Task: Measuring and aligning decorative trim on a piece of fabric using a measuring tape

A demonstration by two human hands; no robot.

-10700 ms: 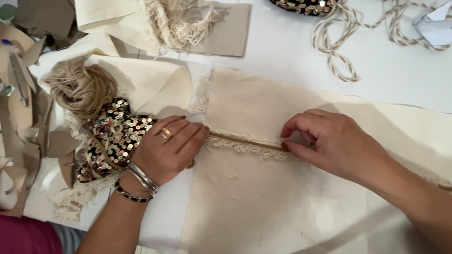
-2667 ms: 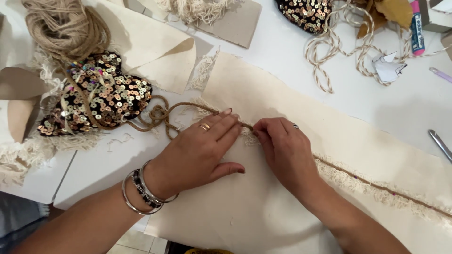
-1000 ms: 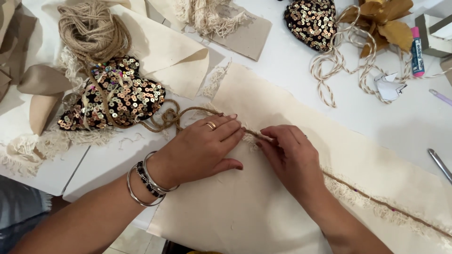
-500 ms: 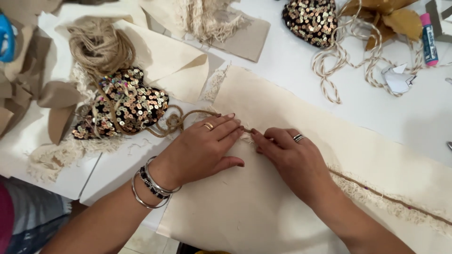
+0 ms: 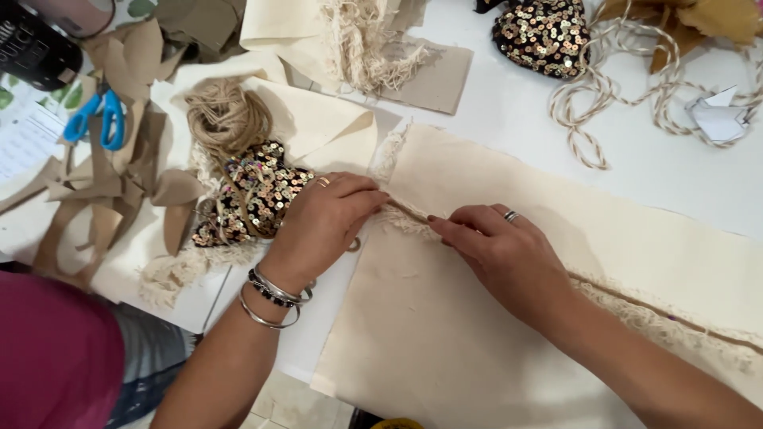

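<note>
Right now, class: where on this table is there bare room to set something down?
Bare white table lies between the cardboard piece and the striped cord. The left side is crowded: scissors, brown paper scraps, twine bundle, sequined piece.
</note>
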